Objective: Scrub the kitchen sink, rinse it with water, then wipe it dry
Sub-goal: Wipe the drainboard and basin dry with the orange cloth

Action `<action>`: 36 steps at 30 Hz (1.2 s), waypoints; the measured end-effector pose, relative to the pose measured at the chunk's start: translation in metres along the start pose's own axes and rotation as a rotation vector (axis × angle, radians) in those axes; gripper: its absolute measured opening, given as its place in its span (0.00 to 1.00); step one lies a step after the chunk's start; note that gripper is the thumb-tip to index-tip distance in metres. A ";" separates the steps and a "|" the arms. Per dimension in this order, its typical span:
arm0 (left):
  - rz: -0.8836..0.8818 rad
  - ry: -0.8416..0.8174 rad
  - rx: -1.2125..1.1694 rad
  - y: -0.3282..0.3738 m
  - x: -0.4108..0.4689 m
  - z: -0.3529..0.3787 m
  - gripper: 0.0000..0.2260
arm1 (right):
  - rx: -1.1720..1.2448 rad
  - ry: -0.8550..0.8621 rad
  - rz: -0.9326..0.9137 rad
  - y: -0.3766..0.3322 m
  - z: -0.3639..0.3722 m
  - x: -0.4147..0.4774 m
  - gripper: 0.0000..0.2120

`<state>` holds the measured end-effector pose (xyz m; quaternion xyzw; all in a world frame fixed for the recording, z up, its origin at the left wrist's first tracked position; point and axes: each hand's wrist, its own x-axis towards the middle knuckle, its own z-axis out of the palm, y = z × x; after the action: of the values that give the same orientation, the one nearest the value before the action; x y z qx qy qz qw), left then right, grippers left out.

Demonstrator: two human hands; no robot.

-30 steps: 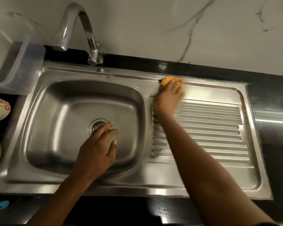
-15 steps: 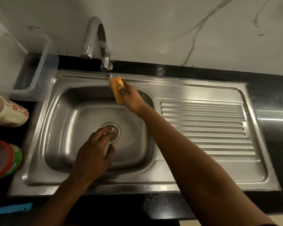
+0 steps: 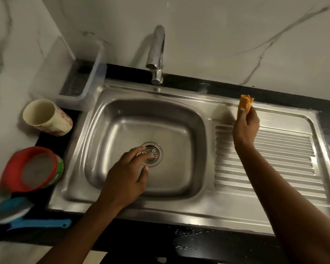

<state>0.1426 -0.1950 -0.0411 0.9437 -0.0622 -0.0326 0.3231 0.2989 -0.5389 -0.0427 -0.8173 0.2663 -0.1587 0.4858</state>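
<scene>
At my far left a blue brush lies on the black tabletop, blurred, its handle pointing toward the sink. Just behind it sits a red-rimmed sieve, tilted against something green-rimmed. Behind that stands a cream cup with small red flowers on its side. A clear plastic box fills the back corner against the marble wall, right beside the sink's rear left corner.

The steel sink takes up the middle of the tabletop. The tap rises from its back rim, spout turned over the rear edge of the basin. My left hand hangs palm down over the basin. Its fingers are loose and hold nothing, with the index finger reaching to the left edge of the drain strainer. I cannot tell whether it touches the metal.

To the right lies the ridged draining board. My right hand is raised over its rear left corner. The fingers pinch a bunched orange cloth, which sticks up from my fingertips near the sink's back rim.

Water droplets speckle the strip of tabletop in front of the sink.
</scene>
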 end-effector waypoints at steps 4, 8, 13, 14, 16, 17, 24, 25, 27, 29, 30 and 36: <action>-0.041 -0.006 0.014 -0.015 -0.006 -0.011 0.16 | -0.274 -0.102 -0.127 0.001 0.057 -0.012 0.15; -0.059 0.017 0.015 -0.031 -0.015 -0.019 0.15 | -0.527 -0.188 -0.284 -0.002 0.131 -0.031 0.22; -0.142 0.040 -0.006 -0.047 -0.031 -0.026 0.14 | -0.524 -0.167 -0.269 -0.024 0.192 -0.076 0.28; -0.157 0.041 -0.015 -0.050 -0.034 -0.026 0.14 | -0.499 -0.220 -0.312 -0.028 0.204 -0.086 0.28; -0.175 0.040 -0.022 -0.056 -0.041 -0.029 0.14 | -0.456 -0.351 -0.418 -0.037 0.231 -0.105 0.27; -0.182 0.037 -0.020 -0.058 -0.044 -0.030 0.14 | -0.445 -0.418 -0.480 -0.043 0.245 -0.113 0.27; -0.162 0.007 0.029 -0.074 -0.065 -0.046 0.14 | -0.447 -0.671 -0.681 -0.072 0.295 -0.135 0.27; -0.172 0.014 0.028 -0.075 -0.068 -0.048 0.14 | -0.432 -0.728 -0.717 -0.074 0.298 -0.137 0.27; -0.199 0.037 0.008 -0.078 -0.072 -0.051 0.14 | -0.348 -0.852 -0.730 -0.075 0.304 -0.149 0.27; -0.215 0.067 -0.018 -0.079 -0.076 -0.056 0.13 | -0.207 -0.957 -0.646 -0.069 0.303 -0.176 0.28; -0.217 0.083 -0.025 -0.079 -0.077 -0.058 0.13 | -0.142 -0.988 -0.606 -0.063 0.299 -0.191 0.28; -0.265 0.176 -0.028 -0.073 -0.078 -0.073 0.13 | 0.031 -1.057 -0.566 -0.032 0.270 -0.268 0.26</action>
<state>0.0800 -0.0829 -0.0264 0.9384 0.0920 0.0068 0.3331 0.2314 -0.1766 -0.1440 -0.8176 -0.2417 0.1421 0.5029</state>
